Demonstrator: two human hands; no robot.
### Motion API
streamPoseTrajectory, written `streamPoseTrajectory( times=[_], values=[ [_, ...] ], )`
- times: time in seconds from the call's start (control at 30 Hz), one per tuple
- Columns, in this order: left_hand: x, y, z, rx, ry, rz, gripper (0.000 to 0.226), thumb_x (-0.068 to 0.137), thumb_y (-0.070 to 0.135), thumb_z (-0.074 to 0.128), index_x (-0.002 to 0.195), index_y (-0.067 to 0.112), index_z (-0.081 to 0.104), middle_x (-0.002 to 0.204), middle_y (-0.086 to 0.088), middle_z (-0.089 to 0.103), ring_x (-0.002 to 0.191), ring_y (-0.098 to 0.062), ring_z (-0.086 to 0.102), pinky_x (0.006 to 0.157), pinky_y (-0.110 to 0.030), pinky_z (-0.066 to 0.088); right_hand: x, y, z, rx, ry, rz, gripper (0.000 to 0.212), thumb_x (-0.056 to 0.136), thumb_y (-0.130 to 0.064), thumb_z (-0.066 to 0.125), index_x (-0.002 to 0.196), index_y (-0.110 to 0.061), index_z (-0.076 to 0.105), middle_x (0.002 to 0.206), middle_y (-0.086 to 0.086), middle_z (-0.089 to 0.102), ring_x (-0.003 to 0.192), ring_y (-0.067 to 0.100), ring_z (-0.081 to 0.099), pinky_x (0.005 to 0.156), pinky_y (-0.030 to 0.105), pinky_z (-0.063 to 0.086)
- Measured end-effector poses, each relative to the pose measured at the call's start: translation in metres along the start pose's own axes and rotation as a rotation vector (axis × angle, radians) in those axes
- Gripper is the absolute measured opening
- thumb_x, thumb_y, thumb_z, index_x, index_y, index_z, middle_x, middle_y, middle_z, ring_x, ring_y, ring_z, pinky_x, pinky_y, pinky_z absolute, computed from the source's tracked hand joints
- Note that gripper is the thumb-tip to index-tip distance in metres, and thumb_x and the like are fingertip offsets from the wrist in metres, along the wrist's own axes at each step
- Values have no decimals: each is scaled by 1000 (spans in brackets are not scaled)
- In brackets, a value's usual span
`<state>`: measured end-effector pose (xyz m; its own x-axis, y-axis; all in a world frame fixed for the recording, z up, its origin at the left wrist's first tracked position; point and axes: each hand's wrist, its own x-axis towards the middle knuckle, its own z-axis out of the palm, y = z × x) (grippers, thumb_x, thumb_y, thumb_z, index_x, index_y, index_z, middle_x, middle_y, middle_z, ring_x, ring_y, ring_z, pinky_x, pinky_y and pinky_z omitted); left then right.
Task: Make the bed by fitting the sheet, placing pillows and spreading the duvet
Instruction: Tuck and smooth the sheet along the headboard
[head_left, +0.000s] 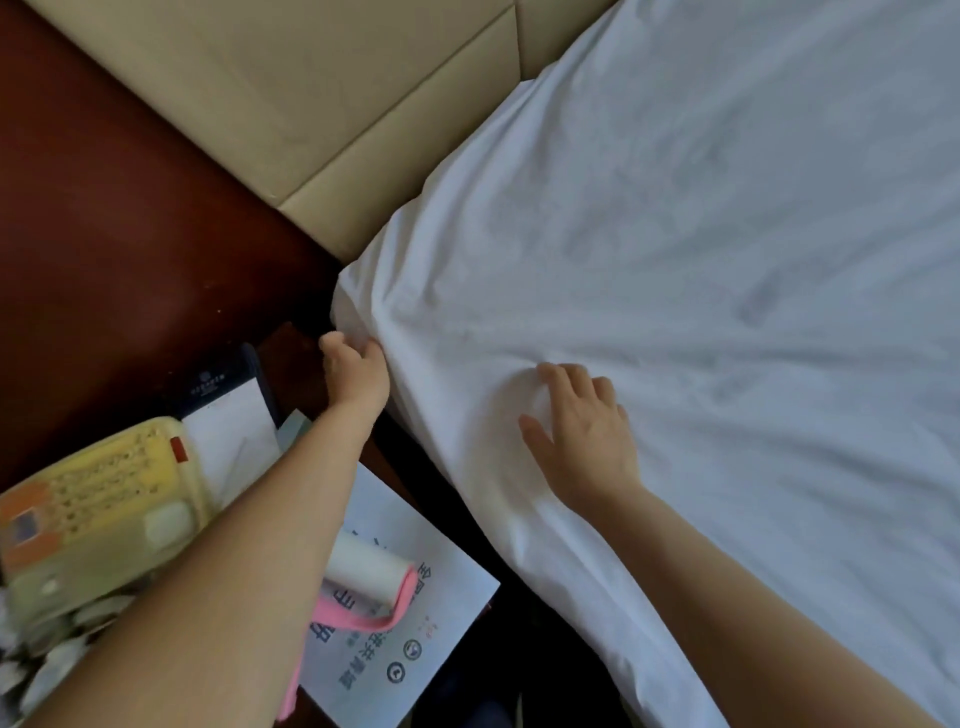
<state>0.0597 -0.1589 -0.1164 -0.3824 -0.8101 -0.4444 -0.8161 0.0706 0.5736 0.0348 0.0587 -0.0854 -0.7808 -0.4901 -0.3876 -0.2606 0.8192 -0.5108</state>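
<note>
– At the mattress corner by the headboard (363, 104), head view: what is entered?

– Item one, sheet (701, 312): white, laid over the bed, creases fanning out from that corner. It hangs loose down the near side, so I judge the fitting step unfinished here.

– And the left grip (356, 371)?

– Clenched on a fold of sheet at the corner's edge, thumb and fingers pinching cloth. Likely purpose: to draw the slack down and round the corner.

– Right grip (587, 441)?

– Released, fingers spread flat, palm pressing the sheet just inboard of the edge. It seems placed to pin the cloth while the other hand pulls.

– Anything beside the bed?

– Bench (298, 364), dark wood, close against the mattress. On it: a cream telephone (93, 509), a notepad (234, 421), a printed leaflet (415, 597), and a lint roller (369, 566) with a pink handle lying across the leaflet. The left forearm passes over them, so a wide pull could knock the roller.

– Pillows, duvet?

– None in view. Judged early in the task.
</note>
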Motion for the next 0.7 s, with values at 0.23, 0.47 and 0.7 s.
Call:
streamPoseTrajectory(
  times=[0.23,0.47,0.7],
  values=[
    [63,35,1,-1,-44,-176,63,96,44,42,143,6,25,146,-16,32,129,-35,39,103,-43,36,30,-9,3,41,24,87,40,93,-32,47,130,-19,41,124,1,45,112,24,40,89,35,37],
    [90,30,-20,605,-64,303,37,101,30,31,71,13,44,101,-19,57,93,-38,55,70,-37,39,42,-17,-5,-46,-16,103,25,92,-26,47,115,-16,46,110,1,50,102,24,45,74,32,35],
    [106,16,-48,591,60,414,39,93,14,39,55,13,33,86,-25,59,75,-40,54,61,-37,35,64,-51,-7,-151,-47,78,14,93,-24,41,102,-16,47,104,1,54,100,24,47,67,29,27]
  ],
)
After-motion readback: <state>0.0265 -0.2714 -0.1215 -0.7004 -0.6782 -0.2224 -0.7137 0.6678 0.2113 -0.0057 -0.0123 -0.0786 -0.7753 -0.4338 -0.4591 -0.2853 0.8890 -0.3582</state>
